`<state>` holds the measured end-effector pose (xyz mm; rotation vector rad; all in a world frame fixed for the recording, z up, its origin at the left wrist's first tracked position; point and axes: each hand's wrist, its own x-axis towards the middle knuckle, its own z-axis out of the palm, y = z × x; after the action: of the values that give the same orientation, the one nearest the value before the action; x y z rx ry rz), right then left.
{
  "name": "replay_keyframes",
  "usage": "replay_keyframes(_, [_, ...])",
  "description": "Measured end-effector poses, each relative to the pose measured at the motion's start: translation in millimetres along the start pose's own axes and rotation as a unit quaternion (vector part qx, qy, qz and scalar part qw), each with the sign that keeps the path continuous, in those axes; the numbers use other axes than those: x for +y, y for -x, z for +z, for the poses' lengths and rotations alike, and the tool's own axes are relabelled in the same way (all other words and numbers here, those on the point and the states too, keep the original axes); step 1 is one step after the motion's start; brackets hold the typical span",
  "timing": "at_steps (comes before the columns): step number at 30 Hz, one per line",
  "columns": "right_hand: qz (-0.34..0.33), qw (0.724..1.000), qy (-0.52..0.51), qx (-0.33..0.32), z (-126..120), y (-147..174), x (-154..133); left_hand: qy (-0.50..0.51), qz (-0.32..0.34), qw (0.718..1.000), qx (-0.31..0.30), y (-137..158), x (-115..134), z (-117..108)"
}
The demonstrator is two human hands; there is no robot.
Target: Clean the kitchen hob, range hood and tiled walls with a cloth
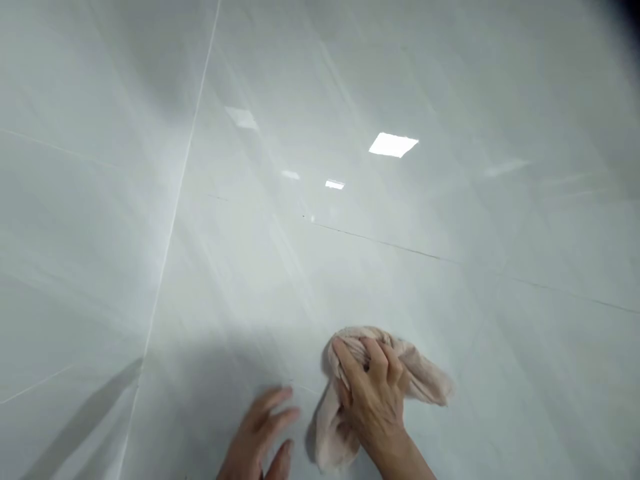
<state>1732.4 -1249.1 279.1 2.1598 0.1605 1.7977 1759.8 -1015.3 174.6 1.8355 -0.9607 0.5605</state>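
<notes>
A crumpled pinkish-beige cloth (425,377) lies against the glossy tiled surface (240,267) low in the view. My right hand (377,397) presses down on the cloth, its fingers bent into the folds. One end of the cloth sticks out to the right, and another hangs toward the bottom edge. Left of it, my left hand (263,433) hovers near the tiles with its fingers apart and nothing in them; it is slightly blurred.
A pale corner seam (175,207) runs from top to bottom on the left, where a side tiled surface (65,220) meets this one. A thin dark joint line (390,244) crosses the tiles. Bright lamp reflections (393,145) show on the gloss.
</notes>
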Motion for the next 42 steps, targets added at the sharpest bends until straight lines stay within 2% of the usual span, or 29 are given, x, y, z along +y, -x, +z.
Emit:
replay_keyframes(2, [-0.022, 1.000, 0.012, 0.002, 0, 3, 1, -0.139, 0.061, 0.986, 0.074, -21, 2, -25])
replay_keyframes(5, [-0.015, 1.000, 0.019, -0.019, -3, -21, 4, -0.291, 0.073, 0.947, 0.113, -49, -3, -45])
replay_keyframes(8, [-0.004, 0.999, 0.031, -0.023, -6, -40, 5, -0.378, 0.066, 0.915, 0.123, -61, -17, -46])
replay_keyframes(12, [-0.017, 0.999, 0.031, -0.023, -11, -24, 6, -0.445, 0.097, 0.883, 0.113, -54, -40, -38])
replay_keyframes(15, [-0.006, 0.999, 0.029, -0.032, -13, -20, 4, -0.450, 0.112, 0.879, 0.110, -48, -49, -33])
replay_keyframes(19, [-0.007, 0.999, 0.043, -0.032, -10, -37, 3, -0.444, 0.106, 0.883, 0.109, -47, -54, -32])
replay_keyframes(22, [-0.019, 0.998, 0.059, -0.022, -10, -30, 8, -0.435, 0.113, 0.887, 0.106, -47, -56, -33])
replay_keyframes(25, [-0.013, 0.998, 0.060, -0.029, -13, -20, 10, -0.422, 0.114, 0.893, 0.108, -48, -57, -30])
replay_keyframes(29, [0.010, 0.998, 0.047, -0.046, -15, -31, 1, -0.414, 0.096, 0.897, 0.119, -49, -57, -26])
replay_keyframes(36, [-0.010, 0.998, 0.043, -0.040, -17, -25, 9, -0.431, 0.096, 0.892, 0.093, -48, -49, -33])
replay_keyframes(39, [-0.011, 0.999, 0.041, -0.033, -13, -40, 5, -0.434, 0.076, 0.893, 0.098, -49, -46, -30])
replay_keyframes(42, [0.004, 0.999, 0.041, -0.012, -4, -60, -15, -0.417, 0.067, 0.899, 0.118, -50, -49, -25])
